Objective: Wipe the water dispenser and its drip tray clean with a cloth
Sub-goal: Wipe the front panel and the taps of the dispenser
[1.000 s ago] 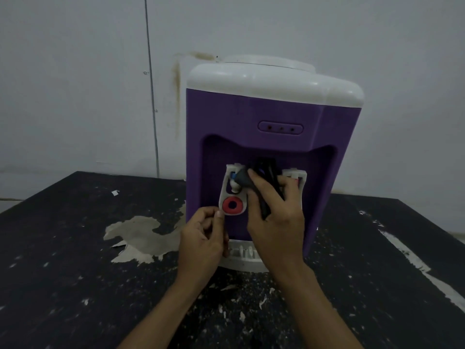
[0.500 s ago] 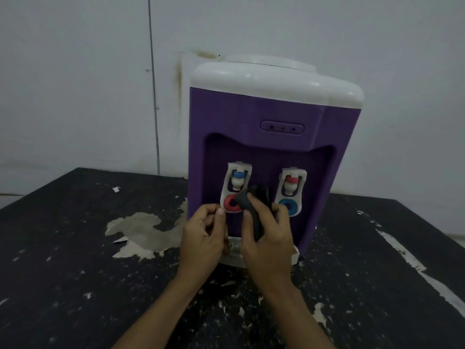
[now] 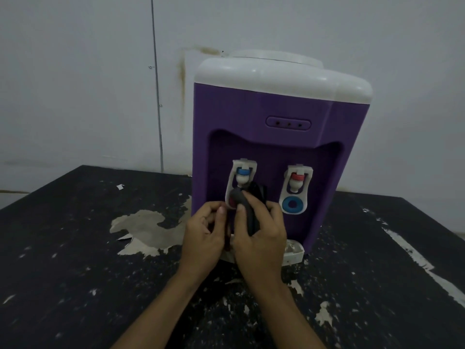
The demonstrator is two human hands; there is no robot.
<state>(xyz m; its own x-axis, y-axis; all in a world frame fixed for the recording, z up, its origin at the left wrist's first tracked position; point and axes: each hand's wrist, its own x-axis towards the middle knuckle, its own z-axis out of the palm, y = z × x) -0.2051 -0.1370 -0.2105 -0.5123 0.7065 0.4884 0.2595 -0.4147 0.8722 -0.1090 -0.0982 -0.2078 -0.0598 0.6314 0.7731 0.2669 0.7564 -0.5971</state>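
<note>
Forearms rise from the lower edge over a black worktop point(image 3: 75, 260) flecked with pale chips. The two hands meet side by side in front of the water dispenser point(image 3: 251, 117).

The right hand point(image 3: 259, 238) has its fingers curled round a dark grey cloth point(image 3: 247, 210). A rolled fold of the cloth runs up between thumb and forefinger and presses against the lower part of the blue-capped tap point(image 3: 242, 172), covering most of its red lever. The left hand point(image 3: 203, 235) is curled close beside it, thumb tip laid against the forefinger. Whether it pinches an edge of the cloth cannot be told.

Just behind the right wrist, one white corner of the drip tray point(image 3: 293, 253) shows at the foot of the machine; the rest is hidden by the hands. In the recess to the right, clear of both hands, stands the red-capped tap point(image 3: 297, 180) with its blue ring lever.

Above the recess, an oval indicator panel point(image 3: 288, 123) bears three small dots, and any lettering there is too small to read. The body is purple under a white top.

To the left, a large peeled patch point(image 3: 146, 230) bares pale material in the worktop. Behind it stands a grey wall point(image 3: 75, 71) with a brown stain beside the dispenser.
</note>
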